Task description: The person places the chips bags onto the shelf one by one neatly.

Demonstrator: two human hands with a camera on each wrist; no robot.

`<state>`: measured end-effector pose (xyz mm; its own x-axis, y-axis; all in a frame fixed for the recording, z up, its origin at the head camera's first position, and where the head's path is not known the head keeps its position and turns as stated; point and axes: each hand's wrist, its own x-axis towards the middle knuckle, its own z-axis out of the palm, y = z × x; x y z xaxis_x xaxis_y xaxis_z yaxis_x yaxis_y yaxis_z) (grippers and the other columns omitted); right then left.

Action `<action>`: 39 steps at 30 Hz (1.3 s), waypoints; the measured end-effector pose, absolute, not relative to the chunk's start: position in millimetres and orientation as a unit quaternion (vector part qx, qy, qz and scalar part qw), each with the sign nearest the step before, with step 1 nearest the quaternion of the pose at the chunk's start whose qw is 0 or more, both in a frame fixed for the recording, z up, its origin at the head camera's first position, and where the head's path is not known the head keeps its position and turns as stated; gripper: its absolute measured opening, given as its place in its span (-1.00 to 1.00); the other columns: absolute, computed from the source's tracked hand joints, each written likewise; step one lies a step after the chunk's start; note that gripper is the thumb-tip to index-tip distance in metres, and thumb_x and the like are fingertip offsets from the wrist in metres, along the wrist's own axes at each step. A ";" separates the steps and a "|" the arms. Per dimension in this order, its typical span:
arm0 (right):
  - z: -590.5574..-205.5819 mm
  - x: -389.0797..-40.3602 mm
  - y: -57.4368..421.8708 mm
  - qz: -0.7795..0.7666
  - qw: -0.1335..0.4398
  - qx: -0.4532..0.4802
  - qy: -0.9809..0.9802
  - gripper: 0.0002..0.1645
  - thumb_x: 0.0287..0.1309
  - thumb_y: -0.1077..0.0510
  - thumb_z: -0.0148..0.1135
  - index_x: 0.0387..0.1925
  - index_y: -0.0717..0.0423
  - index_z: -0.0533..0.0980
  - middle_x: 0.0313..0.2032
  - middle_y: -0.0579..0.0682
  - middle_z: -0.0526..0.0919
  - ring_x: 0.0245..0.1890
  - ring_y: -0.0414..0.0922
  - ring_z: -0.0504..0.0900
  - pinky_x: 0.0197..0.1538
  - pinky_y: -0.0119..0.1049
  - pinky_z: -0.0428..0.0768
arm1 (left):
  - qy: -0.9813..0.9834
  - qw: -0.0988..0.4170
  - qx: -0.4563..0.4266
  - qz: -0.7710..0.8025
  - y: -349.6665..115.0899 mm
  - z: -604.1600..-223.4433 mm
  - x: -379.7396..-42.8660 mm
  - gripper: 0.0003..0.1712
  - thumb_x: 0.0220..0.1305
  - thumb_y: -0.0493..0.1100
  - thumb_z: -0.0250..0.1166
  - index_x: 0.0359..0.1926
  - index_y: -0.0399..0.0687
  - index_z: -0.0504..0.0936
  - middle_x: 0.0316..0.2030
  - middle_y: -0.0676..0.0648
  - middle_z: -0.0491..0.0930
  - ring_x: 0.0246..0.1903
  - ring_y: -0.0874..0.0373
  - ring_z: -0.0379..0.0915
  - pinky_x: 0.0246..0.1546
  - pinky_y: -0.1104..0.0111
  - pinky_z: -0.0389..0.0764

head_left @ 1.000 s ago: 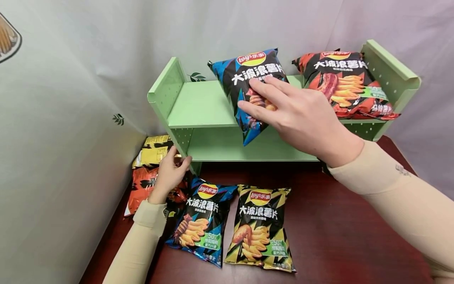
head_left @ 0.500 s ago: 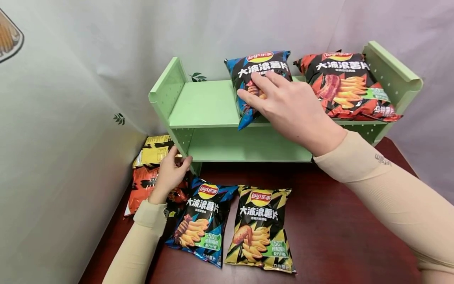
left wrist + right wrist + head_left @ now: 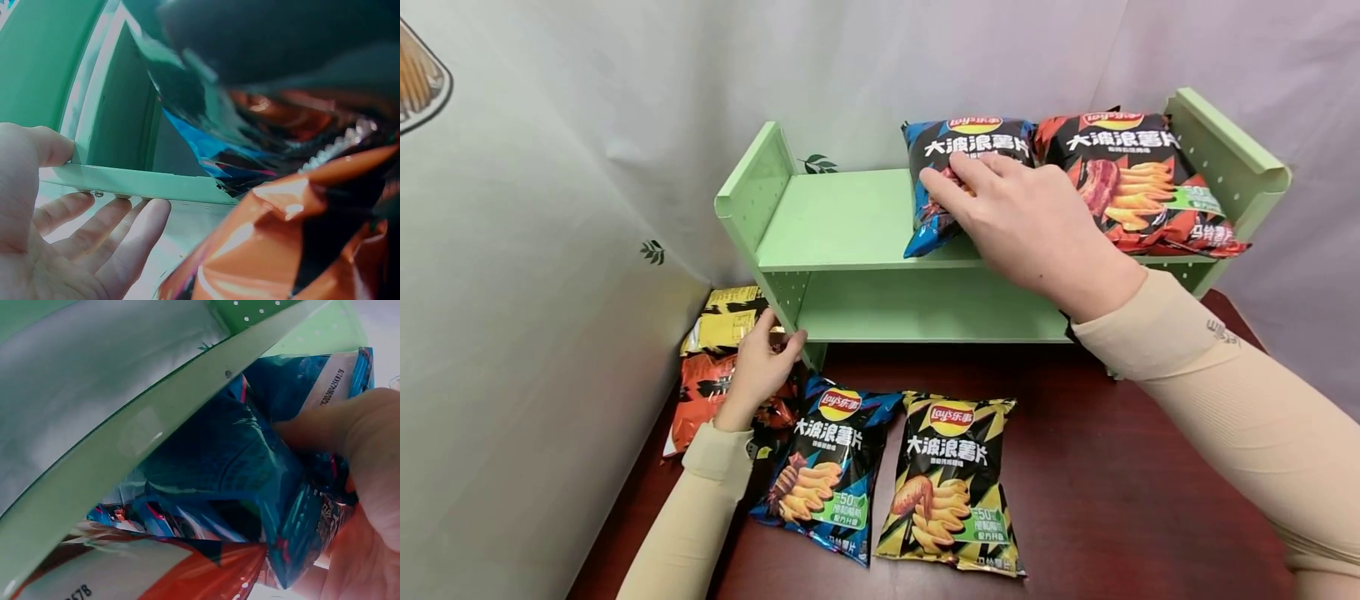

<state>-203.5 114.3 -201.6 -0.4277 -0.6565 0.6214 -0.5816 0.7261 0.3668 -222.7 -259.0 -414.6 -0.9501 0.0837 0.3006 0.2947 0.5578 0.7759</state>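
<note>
My right hand (image 3: 1037, 229) grips a blue and black Lay's potato chip bag (image 3: 934, 150) at the upper level of a green two-tier shelf (image 3: 842, 221). In the right wrist view the thumb (image 3: 319, 431) presses into the bag's back; in the head view the fingers lie across its front. The bag leans upright, its right edge against a red and black chip bag (image 3: 1120, 179). Down at the left, my left hand (image 3: 758, 367) holds the shelf's side panel, thumb on one face and fingers on the other, as the left wrist view shows.
On the dark red table (image 3: 1120, 500) a second blue chip bag (image 3: 827, 467) and a yellow and black chip bag (image 3: 955, 483) lie side by side. Red and yellow chip bags (image 3: 703, 392) are heaped left of the shelf, against the white curtain (image 3: 587, 250).
My right hand has moved the blue chip bag right and back on the upper level, up against the red bag, and its bottom corner has come down. The left hand stays put.
</note>
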 end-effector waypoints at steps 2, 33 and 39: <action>-202.3 -204.0 114.0 -0.043 0.385 0.370 -0.844 -0.58 0.34 0.31 0.06 0.21 0.14 0.49 -0.05 0.19 0.64 -0.07 0.18 0.71 -0.63 0.12 0.51 | -0.875 0.116 -0.109 -0.457 -259.2 -414.6 -223.0 -0.44 0.46 -0.05 0.28 0.42 0.16 0.43 -0.11 -0.23 0.62 -0.27 -0.09 0.73 -0.45 0.39 0.67; -220.0 -203.3 117.8 -0.068 0.341 0.356 -0.867 -0.10 -0.02 0.06 0.34 0.42 0.13 0.37 0.37 0.24 0.48 0.25 0.24 0.50 -0.18 0.18 0.53 | -0.876 0.127 -0.118 -0.451 -258.9 -414.2 -223.0 -0.48 0.45 -0.04 0.29 0.38 0.17 0.47 -0.16 -0.20 0.66 -0.40 -0.03 0.69 -0.51 0.33 0.65; -225.4 -201.0 122.5 -0.049 0.321 0.354 -0.877 0.03 -0.02 0.07 0.36 0.54 0.11 0.25 0.46 0.28 0.37 0.38 0.26 0.42 0.01 0.25 0.54 | -0.875 0.126 -0.115 -0.453 -259.1 -414.0 -222.1 -0.45 0.45 -0.06 0.28 0.41 0.19 0.44 -0.12 -0.21 0.66 -0.34 -0.06 0.72 -0.48 0.34 0.66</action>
